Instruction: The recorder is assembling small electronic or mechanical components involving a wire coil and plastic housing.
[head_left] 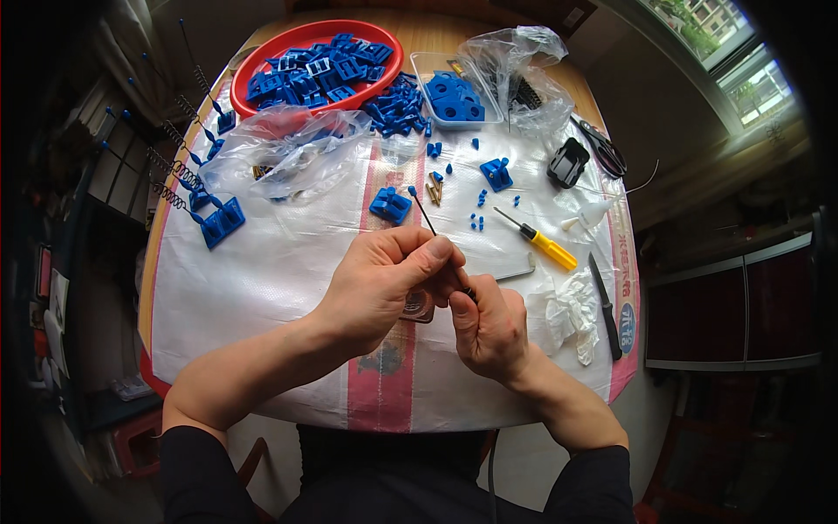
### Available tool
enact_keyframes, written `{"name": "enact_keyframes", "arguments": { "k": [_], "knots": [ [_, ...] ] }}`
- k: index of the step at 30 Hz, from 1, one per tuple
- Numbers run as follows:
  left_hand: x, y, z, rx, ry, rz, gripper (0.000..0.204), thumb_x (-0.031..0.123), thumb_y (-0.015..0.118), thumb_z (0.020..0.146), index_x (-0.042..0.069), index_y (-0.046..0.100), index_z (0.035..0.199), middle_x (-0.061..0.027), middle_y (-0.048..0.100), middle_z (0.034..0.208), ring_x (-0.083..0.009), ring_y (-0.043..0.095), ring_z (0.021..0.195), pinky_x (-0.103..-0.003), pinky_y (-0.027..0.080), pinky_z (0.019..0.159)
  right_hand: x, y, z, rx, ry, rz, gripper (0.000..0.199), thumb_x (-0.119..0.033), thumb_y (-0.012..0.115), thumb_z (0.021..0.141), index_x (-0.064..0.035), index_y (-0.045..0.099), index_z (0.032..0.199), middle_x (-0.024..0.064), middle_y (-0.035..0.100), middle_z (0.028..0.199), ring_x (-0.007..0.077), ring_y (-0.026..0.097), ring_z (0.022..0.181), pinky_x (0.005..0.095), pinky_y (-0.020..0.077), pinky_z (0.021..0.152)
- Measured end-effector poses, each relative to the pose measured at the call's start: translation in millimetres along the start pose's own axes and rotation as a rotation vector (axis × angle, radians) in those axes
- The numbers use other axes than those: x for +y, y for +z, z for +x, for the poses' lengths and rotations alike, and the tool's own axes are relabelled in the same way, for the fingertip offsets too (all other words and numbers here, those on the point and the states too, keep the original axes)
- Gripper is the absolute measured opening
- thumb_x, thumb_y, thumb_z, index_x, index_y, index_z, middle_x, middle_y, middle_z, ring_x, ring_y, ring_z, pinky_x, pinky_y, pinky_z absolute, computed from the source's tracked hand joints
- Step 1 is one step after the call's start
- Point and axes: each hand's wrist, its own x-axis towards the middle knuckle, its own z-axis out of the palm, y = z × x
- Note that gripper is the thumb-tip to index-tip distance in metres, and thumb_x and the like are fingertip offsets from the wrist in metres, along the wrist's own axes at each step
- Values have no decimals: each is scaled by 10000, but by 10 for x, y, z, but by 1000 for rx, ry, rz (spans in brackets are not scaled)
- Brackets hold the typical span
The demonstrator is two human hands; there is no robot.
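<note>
Both my hands meet over the middle of the table on one thin black spring wire (pixel 422 212) with a blue tip at its far end. My left hand (pixel 375 275) pinches the wire between thumb and fingers. Close by on the right, my right hand (pixel 493 330) is closed round its near end, where a bit of dark coil shows; the rest is hidden in the fingers. A blue plastic base (pixel 390 205) lies just beyond my left hand. Small brass pins (pixel 435 189) and tiny blue pieces (pixel 481 198) are scattered past the wire. A second blue base (pixel 497 174) is farther right.
A red basin (pixel 253 63) of blue parts and a clear tub (pixel 494 120) stand at the back, near plastic bags (pixel 301 148). Finished-looking spring pieces (pixel 223 223) line the left edge. Rightward lie a yellow screwdriver (pixel 552 251), crumpled tissue (pixel 567 314), a knife (pixel 608 319) and scissors (pixel 604 150).
</note>
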Motion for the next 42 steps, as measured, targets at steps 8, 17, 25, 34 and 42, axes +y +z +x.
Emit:
{"name": "enact_keyframes", "arguments": {
  "k": [8, 17, 25, 34, 42],
  "knots": [
    [-12, -34, 10, -53, -26, -12, 238, 204, 527, 1008, -6, 602, 927, -119, 668, 898, -159, 653, 800, -285, 543, 738, -14, -87, 66, -54, -163, -148, 141, -101, 607, 918, -7, 520, 858, 93, 495, 637, 261, 551, 494, 368, 421, 428],
    [-15, -53, 18, -74, -65, 10, 250, 233, 535, 1004, 2, 599, 933, -116, 666, 892, -162, 662, 760, -288, 556, 697, 44, -100, 61, -56, -260, -196, 191, -111, 626, 906, -17, 493, 806, 71, 437, 605, 229, 496, 459, 352, 389, 408],
    [-33, -72, 20, -94, -83, 1, 277, 263, 532, 1005, 1, 609, 958, -111, 679, 880, -148, 668, 735, -290, 566, 686, 71, -81, 70, -26, -309, -184, 206, -94, 632, 891, -23, 483, 767, 66, 429, 592, 223, 477, 441, 348, 383, 401],
    [-34, -57, 17, -99, -87, -25, 274, 256, 529, 1007, -1, 610, 960, -112, 678, 883, -146, 665, 733, -292, 564, 690, 72, -84, 73, -5, -327, -193, 218, -100, 640, 885, -27, 484, 751, 63, 430, 586, 216, 472, 438, 343, 381, 400],
    [-35, -65, 11, -109, -79, -34, 270, 247, 531, 1006, -7, 608, 961, -114, 674, 881, -151, 661, 741, -290, 561, 703, 86, -62, 71, 13, -326, -160, 223, -108, 624, 902, -26, 483, 749, 62, 424, 580, 215, 468, 434, 343, 380, 398]
  ]
}}
